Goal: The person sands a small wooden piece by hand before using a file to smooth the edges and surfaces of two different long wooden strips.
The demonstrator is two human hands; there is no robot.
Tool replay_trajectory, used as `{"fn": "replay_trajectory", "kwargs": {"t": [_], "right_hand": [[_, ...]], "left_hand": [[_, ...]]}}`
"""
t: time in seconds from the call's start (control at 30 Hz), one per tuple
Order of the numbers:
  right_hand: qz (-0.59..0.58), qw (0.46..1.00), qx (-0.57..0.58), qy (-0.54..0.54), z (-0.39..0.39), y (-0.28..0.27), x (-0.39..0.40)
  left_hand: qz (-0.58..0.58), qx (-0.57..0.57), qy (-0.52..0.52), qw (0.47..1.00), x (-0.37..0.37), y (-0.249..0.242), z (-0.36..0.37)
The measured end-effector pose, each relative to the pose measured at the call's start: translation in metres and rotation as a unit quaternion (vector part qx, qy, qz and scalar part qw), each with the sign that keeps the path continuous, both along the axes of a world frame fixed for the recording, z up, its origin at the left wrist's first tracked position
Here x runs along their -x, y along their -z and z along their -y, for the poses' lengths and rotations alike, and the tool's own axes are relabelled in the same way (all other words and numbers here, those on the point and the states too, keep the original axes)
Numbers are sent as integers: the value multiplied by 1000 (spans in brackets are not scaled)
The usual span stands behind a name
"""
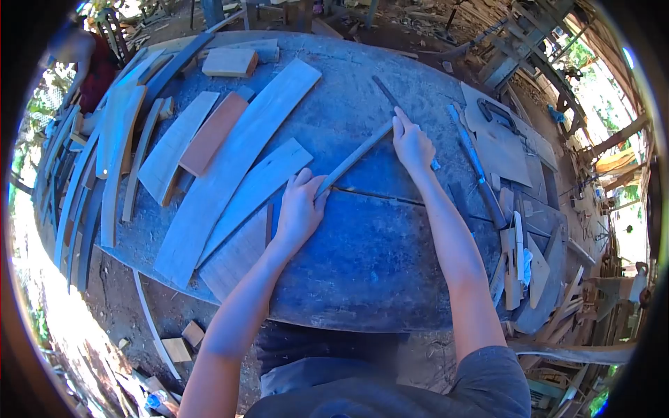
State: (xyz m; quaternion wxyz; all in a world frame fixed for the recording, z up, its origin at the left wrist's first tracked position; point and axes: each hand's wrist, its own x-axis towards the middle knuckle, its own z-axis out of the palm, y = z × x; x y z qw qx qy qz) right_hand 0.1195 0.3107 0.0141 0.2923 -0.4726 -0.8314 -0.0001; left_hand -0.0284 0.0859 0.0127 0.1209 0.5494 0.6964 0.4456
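I watch remotely as the left hand [301, 209] and right hand [414, 145] grip opposite ends of a narrow wooden strip [357, 157]; a long board [244, 164] lies left of it.

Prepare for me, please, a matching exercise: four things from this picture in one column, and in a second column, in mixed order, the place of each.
Things
1. narrow wooden strip
2. reddish-brown block
3. black tool
4. small square-cut wood pieces

Places
A. on the ground, at the picture's lower left
B. on a flat sheet, at the right
C. between the left hand and the right hand
D. beside the long, wide board

Pairs: 1-C, 2-D, 3-B, 4-A
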Motion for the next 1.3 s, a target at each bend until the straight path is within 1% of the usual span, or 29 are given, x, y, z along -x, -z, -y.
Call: {"fn": "replay_trajectory", "kwargs": {"t": [0.07, 0.1, 0.13, 0.2, 0.23, 0.27, 0.3, 0.33, 0.4, 0.47, 0.53, 0.57, 0.6, 0.63, 0.67, 0.7, 0.73, 0.77, 0.8, 0.83, 0.87, 0.93, 1.0, 1.03, 1.1, 1.17, 1.2, 1.27, 1.3], "right_hand": [[-10, 1000, 3, 19, 2, 4, 5], [24, 999, 28, -40, 22, 3, 6], [30, 996, 23, -79, 53, 0, 8], [34, 990, -7, -136, 64, 5, 4], [7, 995, 23, -101, 54, 10, -1], [-24, 997, 37, -69, 24, 3, 2], [-8, 999, 40, 2, 8, -7, 1], [-10, 999, 35, 3, 5, -5, 3], [-33, 999, 28, 34, 8, 7, 12], [24, 995, 71, -65, 63, -4, 11], [48, 990, 38, -128, 85, -3, 6], [44, 992, 62, -101, 78, -4, 3], [36, 994, 73, -76, 47, -13, 6], [-36, 997, 40, -56, 12, 1, 4], [-40, 997, 39, -55, 12, 4, 5], [-28, 998, 43, -27, 11, 3, 9], [-14, 999, 46, 3, 19, -11, 16], [-3, 995, 93, -39, 45, -14, 15], [35, 994, 72, -68, 72, -5, 17], [60, 988, 80, -118, 106, -11, 16], [45, 981, 117, -146, 128, -8, 13], [94, 984, 49, -141, 113, -11, 11], [45, 993, 67, -88, 54, -10, 9], [40, 994, 65, -83, 37, -10, 12], [10, 997, 74, 12, 13, -11, 9], [-6, 997, 66, -36, 47, -3, 11], [34, 994, 66, -79, 77, -1, 13], [-2, 987, 52, -154, 139, 1, 14], [6, 984, 51, -169, 141, -3, 12]], "left_hand": [[-13, -9, -5, 1000, 0, 2, -1], [-20, -9, -10, 1000, 1, 3, -2], [-23, -13, -6, 1000, 2, 1, -7], [-41, 12, -7, 999, 1, 3, -2], [-37, 30, 0, 999, -3, 7, 7], [-22, 20, 1, 1000, -2, 5, 3], [-7, 6, 0, 1000, 0, 2, -1], [-9, 1, 1, 1000, 1, -1, -2], [-14, 28, -6, 999, 0, 0, -2], [-11, 9, -4, 1000, -1, 5, -2], [-11, 8, -1, 1000, 1, 6, 0], [-7, 7, 2, 1000, -1, 7, 2], [-8, -7, 1, 1000, 0, 3, -1], [-12, -6, 4, 1000, -1, 3, -1], [-15, 4, -2, 1000, -1, 4, -1], [-19, 13, -7, 1000, 2, 4, -2], [-23, 10, -4, 1000, 3, 3, -3], [-15, 11, -7, 1000, 2, 5, -2], [-8, 13, -8, 1000, 2, 7, -4], [-11, 13, -5, 1000, 2, 6, -6], [-13, 0, -3, 1000, 3, 6, -6], [-17, 0, 6, 1000, -1, 8, 1], [-12, 4, -9, 1000, -1, 5, -1], [-17, 2, -5, 1000, 0, 5, -2], [-44, -6, -10, 999, 1, 5, -2], [-34, 1, -5, 999, 0, 5, -2], [-27, 10, -7, 1000, 1, 5, -3], [-40, 13, -3, 999, 5, 9, -5], [-47, 20, -1, 999, 5, 12, -2]]}}
